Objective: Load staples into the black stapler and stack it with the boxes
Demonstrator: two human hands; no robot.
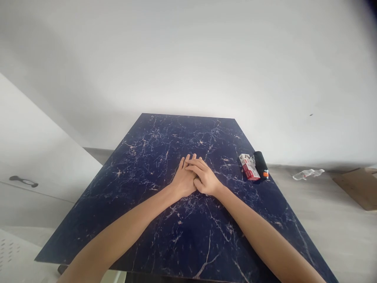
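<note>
My left hand (pixel 183 181) lies flat, palm down, on the dark blue marbled table (pixel 173 137), fingers stretched out and pointing away from me. Across its back rests my right hand (pixel 205 179), its fingers slightly bent and apart, covering part of the left hand's fingers. No object shows in either hand, though the space beneath the palms is hidden. To the right of the hands, near the table's right edge, a red and white box (pixel 249 168) sits beside a black cylinder (pixel 260 163) with an orange patch at its near end.
A white wall (pixel 191 59) stands behind the table. At left is a white cabinet (pixel 35 149) with a dark handle (pixel 24 181). On the floor at right lie clear plastic bottles (pixel 306 174) and a brown cardboard box (pixel 357 186).
</note>
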